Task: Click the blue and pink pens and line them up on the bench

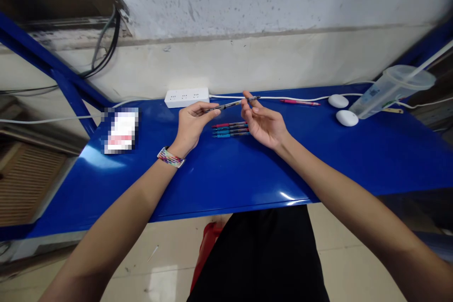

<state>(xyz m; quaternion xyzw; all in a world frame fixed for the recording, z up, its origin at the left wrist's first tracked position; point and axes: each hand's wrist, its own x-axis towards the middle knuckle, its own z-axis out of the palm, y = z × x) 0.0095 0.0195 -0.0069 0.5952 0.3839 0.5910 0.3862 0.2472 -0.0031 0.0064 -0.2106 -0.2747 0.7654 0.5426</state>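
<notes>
My left hand (194, 125) pinches a slim dark pen (231, 104) near its left end, between thumb and fingers. The pen is held nearly level above the table, its right end slightly higher. My right hand (264, 120) is at that right end, palm turned up, thumb apart and index finger stretched out. The pen's end passes among its fingers; how firmly they touch it I cannot tell. Below the hands lies a row of several pens (230, 130), red, dark and blue, side by side. My right hand hides their right ends.
A white power strip (187, 97) sits against the wall on the blue table (226, 188), its cable running right. Farther right lie a red pen (300, 102), two white rounded objects (347, 118) and a tilted clear plastic container (375, 94). A blurred-out item (122, 131) lies left.
</notes>
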